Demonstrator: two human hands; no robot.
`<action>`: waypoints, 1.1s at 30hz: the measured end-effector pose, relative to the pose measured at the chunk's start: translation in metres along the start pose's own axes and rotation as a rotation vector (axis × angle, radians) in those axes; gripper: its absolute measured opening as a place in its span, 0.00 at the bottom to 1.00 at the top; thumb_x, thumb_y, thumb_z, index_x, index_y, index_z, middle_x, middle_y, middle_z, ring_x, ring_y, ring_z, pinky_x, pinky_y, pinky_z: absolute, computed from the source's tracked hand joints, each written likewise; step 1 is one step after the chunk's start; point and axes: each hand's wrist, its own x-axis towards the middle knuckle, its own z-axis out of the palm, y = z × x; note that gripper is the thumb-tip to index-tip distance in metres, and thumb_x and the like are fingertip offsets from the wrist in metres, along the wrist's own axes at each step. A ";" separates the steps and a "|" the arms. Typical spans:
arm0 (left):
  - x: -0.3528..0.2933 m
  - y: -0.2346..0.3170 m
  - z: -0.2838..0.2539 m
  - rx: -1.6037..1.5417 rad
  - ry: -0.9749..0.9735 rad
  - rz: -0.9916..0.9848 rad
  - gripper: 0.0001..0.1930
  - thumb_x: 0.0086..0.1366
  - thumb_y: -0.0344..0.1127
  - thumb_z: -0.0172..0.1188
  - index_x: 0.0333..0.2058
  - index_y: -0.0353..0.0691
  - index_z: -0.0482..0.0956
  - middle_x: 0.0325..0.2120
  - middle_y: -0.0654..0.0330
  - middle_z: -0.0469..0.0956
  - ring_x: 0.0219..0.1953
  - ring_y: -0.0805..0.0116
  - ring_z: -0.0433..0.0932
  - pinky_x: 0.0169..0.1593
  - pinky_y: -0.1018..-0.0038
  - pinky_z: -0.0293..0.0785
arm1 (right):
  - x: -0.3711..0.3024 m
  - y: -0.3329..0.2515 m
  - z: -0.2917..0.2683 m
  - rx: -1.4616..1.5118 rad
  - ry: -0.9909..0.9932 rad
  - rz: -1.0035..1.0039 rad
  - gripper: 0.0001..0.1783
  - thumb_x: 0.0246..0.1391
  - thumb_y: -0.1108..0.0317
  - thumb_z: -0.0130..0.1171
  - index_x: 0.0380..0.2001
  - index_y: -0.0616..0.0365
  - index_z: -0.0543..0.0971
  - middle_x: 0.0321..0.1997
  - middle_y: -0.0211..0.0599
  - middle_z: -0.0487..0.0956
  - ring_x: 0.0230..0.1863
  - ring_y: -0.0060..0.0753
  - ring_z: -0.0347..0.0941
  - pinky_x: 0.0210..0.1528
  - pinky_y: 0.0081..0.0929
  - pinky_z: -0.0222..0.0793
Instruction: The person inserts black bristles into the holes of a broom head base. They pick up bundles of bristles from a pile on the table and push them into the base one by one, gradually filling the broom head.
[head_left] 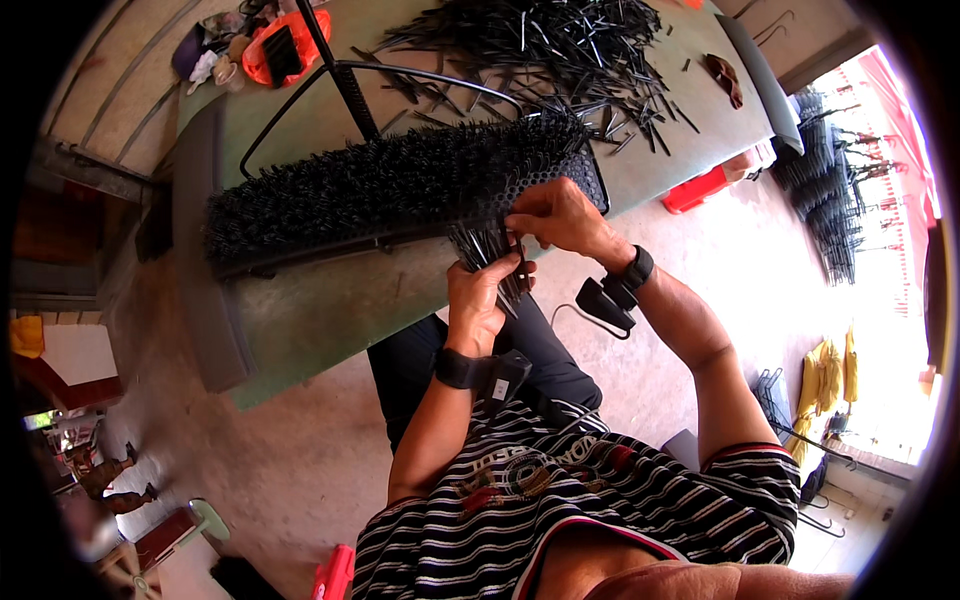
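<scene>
A long black rack (330,255) lies across the near part of the table, most of its perforated top covered in upright black strips (345,180). Toward its right end bare holes (570,168) show. My left hand (474,308) is closed around a bundle of thin black strips (478,246), just in front of the rack's near edge. Above that bundle, my right hand (572,222) is pinched, thumb and fingers together beside the rack's edge. What lies between those fingertips is too small to make out.
A green-topped table (320,350) carries a large heap of loose black strips (540,40) at its far side. An orange bag (285,50) sits at the far left. Black racks (820,190) stand stacked on the right, and a red stool (695,190) is beneath the table's right edge.
</scene>
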 end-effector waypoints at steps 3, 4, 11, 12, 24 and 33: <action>-0.001 -0.002 0.001 0.039 -0.003 -0.003 0.10 0.54 0.21 0.58 0.37 0.34 0.76 0.29 0.55 0.78 0.28 0.60 0.79 0.29 0.67 0.79 | -0.001 0.006 -0.001 0.271 0.237 0.049 0.07 0.52 0.74 0.56 0.34 0.67 0.74 0.25 0.36 0.79 0.19 0.18 0.73 0.22 0.14 0.69; 0.000 -0.002 0.000 0.056 0.004 0.000 0.11 0.55 0.21 0.58 0.38 0.34 0.76 0.30 0.55 0.79 0.30 0.59 0.80 0.31 0.66 0.79 | -0.001 0.002 -0.001 0.223 0.337 -0.042 0.08 0.53 0.74 0.55 0.36 0.66 0.73 0.26 0.36 0.79 0.21 0.19 0.74 0.23 0.14 0.69; 0.001 -0.001 -0.003 0.040 0.035 0.007 0.12 0.54 0.21 0.57 0.39 0.34 0.75 0.30 0.57 0.77 0.30 0.58 0.79 0.31 0.65 0.79 | 0.008 0.005 0.011 0.054 0.631 -0.379 0.08 0.53 0.77 0.54 0.37 0.61 0.68 0.24 0.39 0.78 0.26 0.27 0.79 0.24 0.20 0.71; 0.001 -0.001 -0.003 0.045 0.041 0.012 0.12 0.54 0.21 0.57 0.39 0.33 0.75 0.30 0.57 0.76 0.29 0.58 0.79 0.31 0.65 0.79 | 0.010 0.010 0.011 0.019 0.622 -0.408 0.09 0.53 0.77 0.54 0.37 0.61 0.68 0.24 0.39 0.78 0.26 0.27 0.79 0.24 0.20 0.71; -0.002 0.002 -0.001 0.065 0.052 0.021 0.09 0.54 0.21 0.57 0.36 0.35 0.76 0.29 0.58 0.77 0.27 0.62 0.79 0.29 0.67 0.79 | 0.012 0.013 0.005 -0.552 0.515 -0.586 0.05 0.48 0.73 0.58 0.30 0.60 0.78 0.24 0.37 0.77 0.20 0.37 0.74 0.21 0.25 0.68; -0.006 -0.001 0.010 0.035 0.006 0.063 0.11 0.55 0.20 0.57 0.38 0.34 0.74 0.30 0.54 0.78 0.25 0.62 0.79 0.25 0.70 0.78 | -0.004 0.000 0.002 0.325 0.342 -0.015 0.07 0.49 0.73 0.57 0.33 0.65 0.75 0.19 0.37 0.77 0.17 0.20 0.74 0.20 0.17 0.67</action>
